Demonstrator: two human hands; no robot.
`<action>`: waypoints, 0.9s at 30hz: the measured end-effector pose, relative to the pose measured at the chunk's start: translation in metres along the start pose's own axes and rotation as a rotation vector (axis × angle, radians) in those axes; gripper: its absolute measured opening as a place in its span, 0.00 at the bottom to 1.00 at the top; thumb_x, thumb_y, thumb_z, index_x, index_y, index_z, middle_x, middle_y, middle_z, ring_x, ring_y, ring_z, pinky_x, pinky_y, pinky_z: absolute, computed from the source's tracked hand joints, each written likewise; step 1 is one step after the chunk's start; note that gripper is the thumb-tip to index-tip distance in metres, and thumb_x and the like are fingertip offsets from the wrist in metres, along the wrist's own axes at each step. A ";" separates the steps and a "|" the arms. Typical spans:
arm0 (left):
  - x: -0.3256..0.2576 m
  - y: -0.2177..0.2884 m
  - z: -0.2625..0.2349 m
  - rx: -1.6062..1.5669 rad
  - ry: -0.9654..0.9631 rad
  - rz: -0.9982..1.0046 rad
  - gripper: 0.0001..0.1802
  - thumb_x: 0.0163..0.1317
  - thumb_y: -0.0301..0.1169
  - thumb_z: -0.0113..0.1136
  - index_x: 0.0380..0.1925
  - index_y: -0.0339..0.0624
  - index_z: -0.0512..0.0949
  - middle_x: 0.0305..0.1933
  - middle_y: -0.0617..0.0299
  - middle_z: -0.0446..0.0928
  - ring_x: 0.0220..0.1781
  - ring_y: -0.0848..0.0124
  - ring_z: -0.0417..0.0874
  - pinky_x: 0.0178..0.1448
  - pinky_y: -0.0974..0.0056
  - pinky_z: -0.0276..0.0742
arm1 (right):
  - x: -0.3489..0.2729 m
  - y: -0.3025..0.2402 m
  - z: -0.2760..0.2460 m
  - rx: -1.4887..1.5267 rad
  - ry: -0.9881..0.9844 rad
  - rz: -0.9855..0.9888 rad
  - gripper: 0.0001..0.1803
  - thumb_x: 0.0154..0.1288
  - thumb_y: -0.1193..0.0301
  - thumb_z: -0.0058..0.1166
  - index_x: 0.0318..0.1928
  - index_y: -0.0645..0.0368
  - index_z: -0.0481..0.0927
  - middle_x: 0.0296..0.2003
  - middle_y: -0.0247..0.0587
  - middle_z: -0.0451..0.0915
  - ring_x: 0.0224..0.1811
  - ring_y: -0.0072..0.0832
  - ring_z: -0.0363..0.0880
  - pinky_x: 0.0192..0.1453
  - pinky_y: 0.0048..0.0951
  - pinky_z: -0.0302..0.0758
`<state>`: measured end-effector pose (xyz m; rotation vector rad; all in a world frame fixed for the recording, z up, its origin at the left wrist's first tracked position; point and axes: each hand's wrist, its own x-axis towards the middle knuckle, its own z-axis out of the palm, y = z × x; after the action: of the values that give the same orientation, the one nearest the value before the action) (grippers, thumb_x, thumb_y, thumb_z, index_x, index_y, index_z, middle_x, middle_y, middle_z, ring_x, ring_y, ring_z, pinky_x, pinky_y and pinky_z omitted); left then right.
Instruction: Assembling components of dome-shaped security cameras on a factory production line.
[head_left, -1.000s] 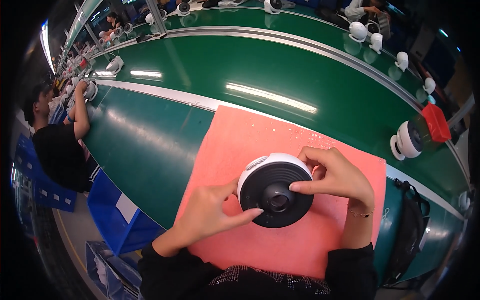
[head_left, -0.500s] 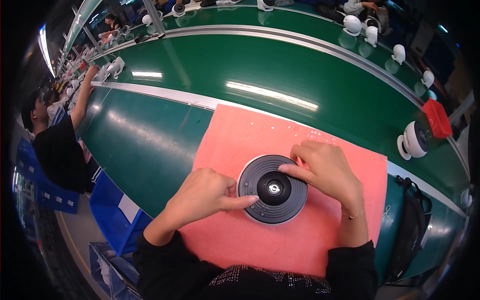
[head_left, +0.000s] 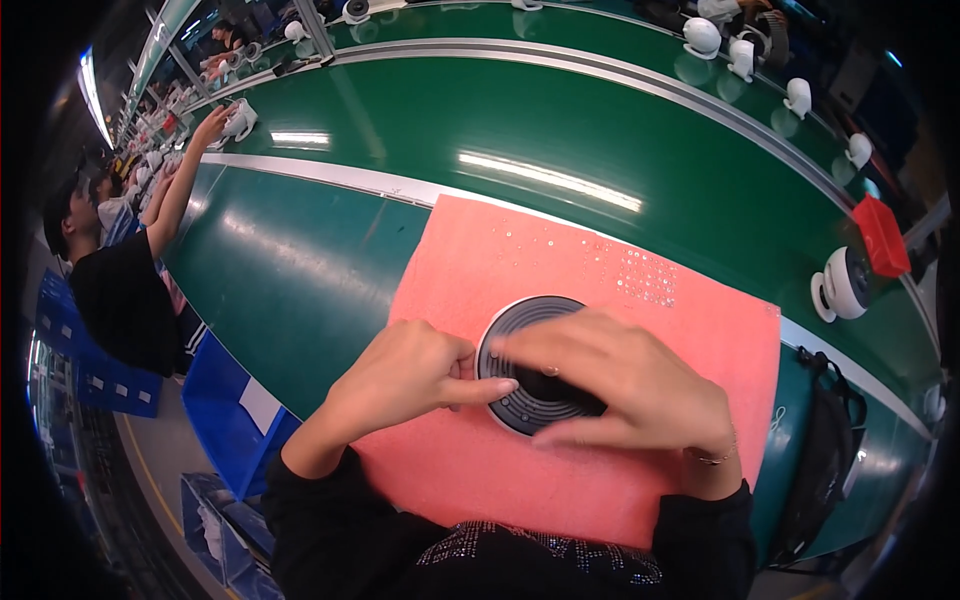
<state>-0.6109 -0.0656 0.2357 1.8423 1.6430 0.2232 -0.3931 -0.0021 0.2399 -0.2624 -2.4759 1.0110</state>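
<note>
A round dark-grey disc with concentric ridges and a pale rim (head_left: 536, 408) lies on a pink mat (head_left: 560, 495) in front of me. At its left edge, my left hand (head_left: 400, 372) pinches the rim, thumb on top and fingers curled at the side. Over the right part of the disc is my right hand (head_left: 632, 385), fingers stretched across and thumb apart, slightly blurred. It hides most of the black centre; whether the fingertips touch the surface I cannot tell. Many small shiny ring-like bits (head_left: 645, 275) are spread along the mat's far side, some in rows.
Beyond the mat runs a green conveyor (head_left: 400, 110) behind a pale rail. A white round-headed device (head_left: 842, 285) and a red bin (head_left: 880, 237) stand at right, a black bag (head_left: 815, 450) nearer. At left a co-worker (head_left: 115, 290) reaches toward the belt, above blue bins (head_left: 225, 420).
My right hand has swept left and down across the disc, now covering its centre. The left hand keeps its hold on the rim. The co-worker's hand has reached farther toward the belt.
</note>
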 end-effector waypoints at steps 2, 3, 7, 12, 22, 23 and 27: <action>-0.001 0.001 -0.001 -0.003 -0.014 -0.015 0.27 0.52 0.54 0.59 0.12 0.40 0.77 0.11 0.61 0.75 0.16 0.67 0.77 0.25 0.66 0.71 | 0.002 0.005 -0.003 -0.132 0.000 0.062 0.28 0.48 0.67 0.61 0.53 0.54 0.71 0.41 0.40 0.74 0.47 0.39 0.71 0.55 0.39 0.62; -0.001 0.002 -0.002 -0.006 -0.030 -0.020 0.28 0.52 0.55 0.59 0.12 0.40 0.77 0.11 0.61 0.75 0.16 0.67 0.77 0.25 0.65 0.71 | 0.000 0.010 -0.004 -0.169 -0.028 0.051 0.27 0.49 0.68 0.60 0.52 0.54 0.71 0.41 0.39 0.73 0.45 0.38 0.71 0.54 0.38 0.62; 0.002 0.003 -0.004 0.086 -0.046 -0.009 0.29 0.52 0.56 0.58 0.12 0.39 0.77 0.11 0.60 0.75 0.16 0.66 0.78 0.25 0.65 0.71 | -0.002 0.023 -0.005 -0.006 -0.134 -0.052 0.32 0.52 0.66 0.59 0.58 0.56 0.64 0.49 0.42 0.68 0.52 0.41 0.64 0.59 0.35 0.58; 0.013 0.002 -0.004 0.287 -0.189 -0.110 0.28 0.55 0.54 0.56 0.24 0.35 0.81 0.19 0.55 0.78 0.26 0.66 0.81 0.35 0.64 0.75 | -0.005 0.043 -0.001 -0.165 0.107 0.376 0.41 0.54 0.54 0.59 0.60 0.65 0.58 0.52 0.51 0.68 0.55 0.43 0.65 0.58 0.38 0.63; 0.002 -0.002 0.031 -0.781 0.208 0.179 0.48 0.44 0.29 0.68 0.63 0.29 0.52 0.56 0.48 0.68 0.56 0.63 0.73 0.48 0.62 0.79 | 0.003 0.035 -0.005 0.454 0.194 0.360 0.36 0.51 0.60 0.62 0.57 0.61 0.64 0.52 0.43 0.69 0.59 0.34 0.65 0.61 0.37 0.63; 0.002 0.003 0.026 -0.707 0.246 0.232 0.49 0.44 0.31 0.68 0.64 0.29 0.51 0.56 0.46 0.69 0.56 0.61 0.73 0.47 0.62 0.80 | 0.004 0.034 -0.001 0.459 0.247 0.343 0.38 0.49 0.60 0.63 0.58 0.61 0.63 0.52 0.44 0.69 0.59 0.34 0.66 0.60 0.37 0.63; 0.007 0.019 0.014 -0.592 0.282 0.309 0.50 0.43 0.33 0.69 0.63 0.28 0.52 0.53 0.44 0.70 0.54 0.60 0.75 0.45 0.61 0.81 | 0.001 0.034 -0.001 0.403 0.447 0.292 0.42 0.44 0.59 0.68 0.57 0.62 0.62 0.44 0.52 0.77 0.50 0.37 0.76 0.54 0.34 0.71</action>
<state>-0.5862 -0.0645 0.2336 1.6275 1.2596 1.0259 -0.3933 0.0230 0.2175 -0.6505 -1.8226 1.3699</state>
